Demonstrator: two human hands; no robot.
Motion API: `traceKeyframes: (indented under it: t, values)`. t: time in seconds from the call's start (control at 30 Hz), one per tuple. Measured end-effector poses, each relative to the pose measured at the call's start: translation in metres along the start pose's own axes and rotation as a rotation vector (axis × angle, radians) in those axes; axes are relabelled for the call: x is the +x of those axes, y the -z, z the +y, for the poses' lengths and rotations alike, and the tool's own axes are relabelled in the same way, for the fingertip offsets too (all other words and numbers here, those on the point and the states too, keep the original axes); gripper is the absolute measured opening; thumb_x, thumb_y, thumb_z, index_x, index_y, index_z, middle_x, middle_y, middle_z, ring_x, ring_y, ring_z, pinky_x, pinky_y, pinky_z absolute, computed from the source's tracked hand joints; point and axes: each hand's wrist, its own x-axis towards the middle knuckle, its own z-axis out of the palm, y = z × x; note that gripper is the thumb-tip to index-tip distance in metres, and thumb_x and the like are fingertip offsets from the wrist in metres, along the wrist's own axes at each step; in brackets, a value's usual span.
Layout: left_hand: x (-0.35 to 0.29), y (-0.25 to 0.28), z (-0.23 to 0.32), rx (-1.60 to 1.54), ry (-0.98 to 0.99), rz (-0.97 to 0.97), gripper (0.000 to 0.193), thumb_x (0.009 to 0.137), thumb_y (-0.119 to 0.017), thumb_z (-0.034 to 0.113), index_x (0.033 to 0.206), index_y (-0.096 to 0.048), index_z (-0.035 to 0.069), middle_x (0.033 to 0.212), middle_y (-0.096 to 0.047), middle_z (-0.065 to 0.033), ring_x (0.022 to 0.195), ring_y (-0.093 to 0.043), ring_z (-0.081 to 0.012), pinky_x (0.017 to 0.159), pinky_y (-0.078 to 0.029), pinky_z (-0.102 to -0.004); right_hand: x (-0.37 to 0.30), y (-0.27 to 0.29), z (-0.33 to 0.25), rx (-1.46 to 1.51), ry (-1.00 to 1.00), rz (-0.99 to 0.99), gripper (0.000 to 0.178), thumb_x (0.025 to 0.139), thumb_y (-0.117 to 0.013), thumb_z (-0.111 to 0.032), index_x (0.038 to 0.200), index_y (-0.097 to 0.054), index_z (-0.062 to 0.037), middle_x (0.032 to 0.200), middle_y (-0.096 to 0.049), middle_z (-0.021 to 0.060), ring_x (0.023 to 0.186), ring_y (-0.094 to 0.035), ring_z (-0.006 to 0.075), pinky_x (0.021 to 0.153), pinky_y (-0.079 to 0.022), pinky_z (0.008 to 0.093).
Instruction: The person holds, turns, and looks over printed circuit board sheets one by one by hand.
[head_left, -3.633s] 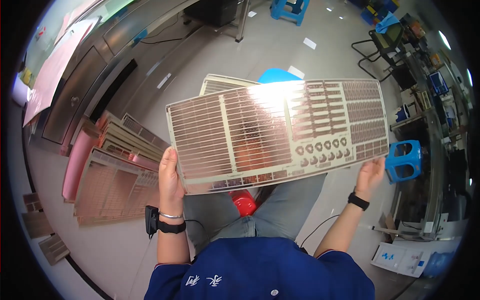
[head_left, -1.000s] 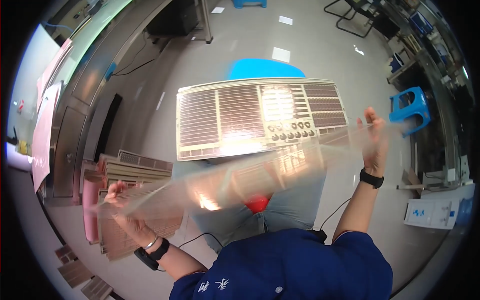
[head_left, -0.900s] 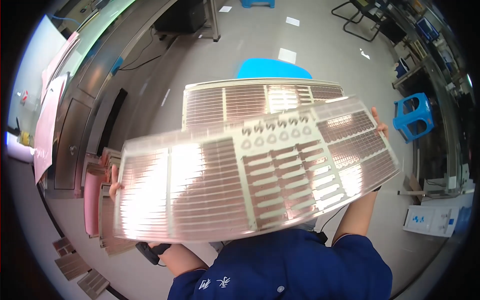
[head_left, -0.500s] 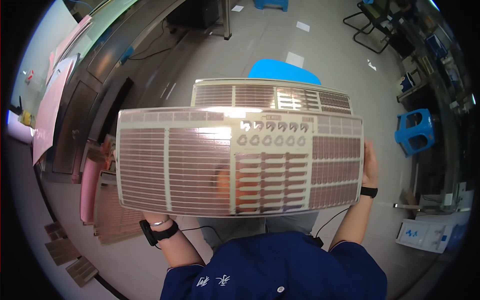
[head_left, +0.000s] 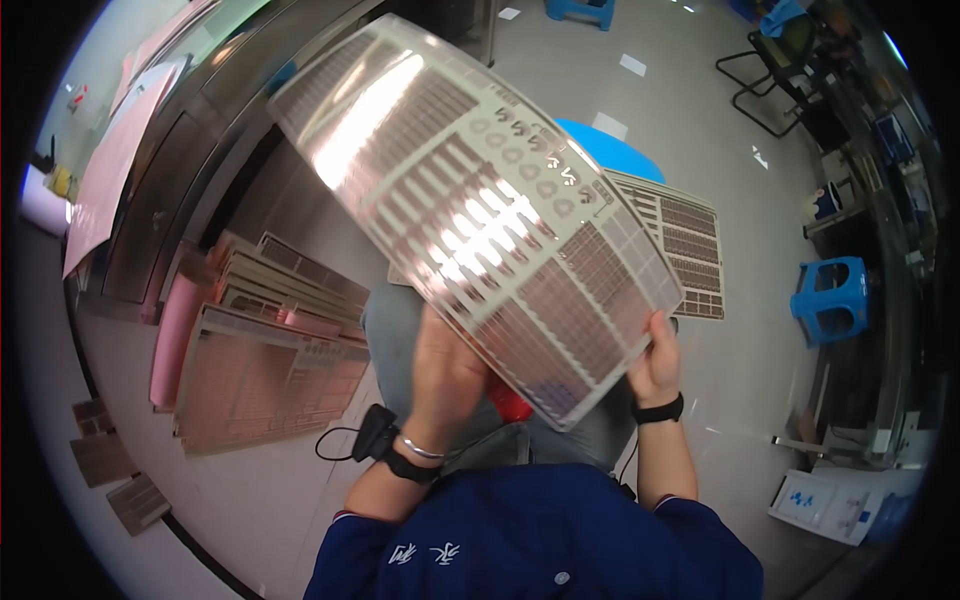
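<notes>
We hold one copper-toned patterned sheet [head_left: 470,200] tilted above our lap, its far end raised toward the upper left. Our right hand [head_left: 655,365] has its fingers closed on the sheet's near right edge, the thumb on the face toward us. Our left hand [head_left: 445,365] is at the lower long edge; its fingers are hidden behind the sheet, so we cannot tell how far they are open. The two hands are probably spread along separate edges because such a broad, thin piece would flex from a single grip.

Behind it lies a second patterned sheet [head_left: 693,245], mostly covered; we cannot count any layers beneath. One blue rounded panel [head_left: 625,150] shows just beyond its far edge, perhaps supporting it.

To our left, several leaning sheets [head_left: 270,380] crowd together beside one pink roll [head_left: 180,330], probably set on edge to save room; their overlap prevents an exact count. Around us we count two blue stools [head_left: 830,295], three brown rectangular pieces [head_left: 138,503] at lower left, and one red object [head_left: 512,402] between our legs.
</notes>
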Motion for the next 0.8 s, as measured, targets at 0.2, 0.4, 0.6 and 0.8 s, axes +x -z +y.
traceKeyframes:
  t: [0.2,0.4,0.6,0.8]
  values:
    - [0.013,0.007,0.019,0.221,-0.022,0.056,0.054,0.091,-0.047,0.014,0.138,-0.023,0.007,0.131,-0.041,-0.0092,0.116,-0.044,-0.0186,0.095,-0.039,-0.0341,-0.009,0.009,-0.005,0.192,-0.172,-0.313,0.064,0.089,-0.050,-0.038,0.137,-0.025,-0.0037,0.134,-0.040,0.0140,0.120,-0.044,0.0259,0.098,-0.039,0.0389]
    - [0.018,0.015,0.039,0.408,0.102,-0.055,0.053,0.089,-0.052,0.021,0.134,-0.032,0.002,0.124,-0.048,-0.0084,0.114,-0.045,-0.0164,0.095,-0.037,-0.0307,0.026,-0.024,-0.037,0.157,-0.092,-0.267,0.073,0.090,-0.042,-0.048,0.140,-0.015,-0.0016,0.132,-0.041,0.0176,0.113,-0.050,0.0262,0.092,-0.045,0.0364]
    - [0.032,0.010,0.037,0.663,0.136,-0.324,0.060,0.090,-0.051,0.032,0.136,-0.030,0.000,0.126,-0.048,-0.0119,0.111,-0.048,-0.0166,0.091,-0.040,-0.0300,0.050,-0.023,-0.042,-0.196,0.078,-0.078,0.041,0.092,-0.046,-0.013,0.130,-0.036,-0.0011,0.122,-0.051,0.0117,0.108,-0.053,0.0189,0.092,-0.046,0.0342]
    - [0.030,0.026,0.045,0.009,0.083,-0.144,0.068,0.092,-0.029,0.052,0.141,-0.015,0.007,0.132,-0.039,-0.0232,0.117,-0.047,-0.0282,0.096,-0.040,-0.0421,0.046,-0.026,-0.040,-0.018,0.221,0.047,0.040,0.092,-0.046,-0.013,0.130,-0.037,-0.0026,0.122,-0.051,0.0097,0.111,-0.051,0.0192,0.095,-0.043,0.0353]
